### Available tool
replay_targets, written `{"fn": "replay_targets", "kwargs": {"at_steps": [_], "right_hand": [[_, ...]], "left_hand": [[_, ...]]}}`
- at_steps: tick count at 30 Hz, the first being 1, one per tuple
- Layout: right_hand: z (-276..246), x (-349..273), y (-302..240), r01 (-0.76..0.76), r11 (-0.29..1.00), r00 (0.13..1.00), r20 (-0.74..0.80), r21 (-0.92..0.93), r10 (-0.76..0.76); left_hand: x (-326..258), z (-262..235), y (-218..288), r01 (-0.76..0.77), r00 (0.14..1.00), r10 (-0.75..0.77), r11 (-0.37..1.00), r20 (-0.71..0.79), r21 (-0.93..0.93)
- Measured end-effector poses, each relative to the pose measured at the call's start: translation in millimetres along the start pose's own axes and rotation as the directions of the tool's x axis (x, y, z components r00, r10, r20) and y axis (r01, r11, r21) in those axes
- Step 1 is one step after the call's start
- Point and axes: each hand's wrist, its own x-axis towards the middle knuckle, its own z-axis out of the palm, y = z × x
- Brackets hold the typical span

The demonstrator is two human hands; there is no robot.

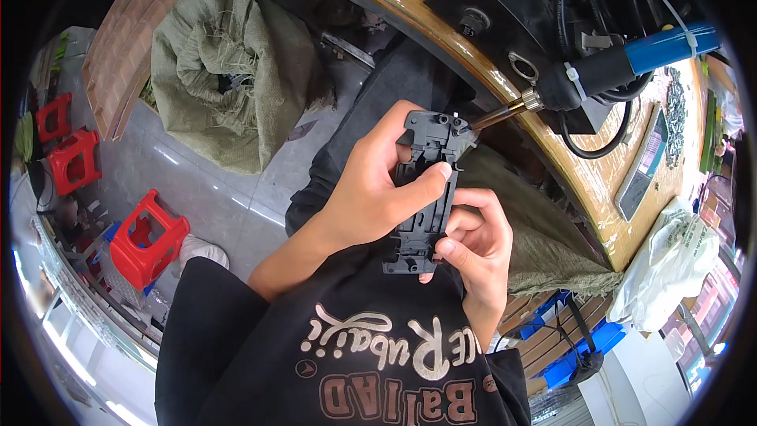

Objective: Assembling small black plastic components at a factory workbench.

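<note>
A long black plastic housing point(423, 225) with moulded ribs and small holes stands lengthwise in front of me. My left hand point(374, 185) is closed round its left side, the thumb pressed across its face. At the lower right edge, my right hand point(482, 248) pinches the same piece, fingers curled behind it. A soldering iron point(566, 85) with a blue and black handle reaches in from the right. Its metal tip is at the housing's upper right corner; whether they touch I cannot tell.
A wooden workbench point(520, 130) curves along the right, bearing a black box point(497, 4) with cables and a pile of screws point(675, 114). An open woven sack point(236, 87) stands on the floor at left. Red stools point(146, 244) are further left; a white bag point(666, 264) hangs right.
</note>
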Motion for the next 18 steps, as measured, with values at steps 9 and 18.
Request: {"fn": "replay_targets", "kwargs": {"at_steps": [9, 18], "right_hand": [[-0.6, -3.6, 3.4, 0.033, 0.999, 0.999, 0.015, -0.012, -0.032], [-5.1, -3.5, 7.4, 0.041, 0.999, 0.999, 0.033, 0.005, -0.041]], "left_hand": [[-7.7, 1.2, -3.4, -0.019, 1.000, 0.019, 1.000, -0.012, 0.022], [-6.3, 1.6, -6.3, -0.074, 0.997, 0.074, 0.996, 0.005, 0.044]]}}
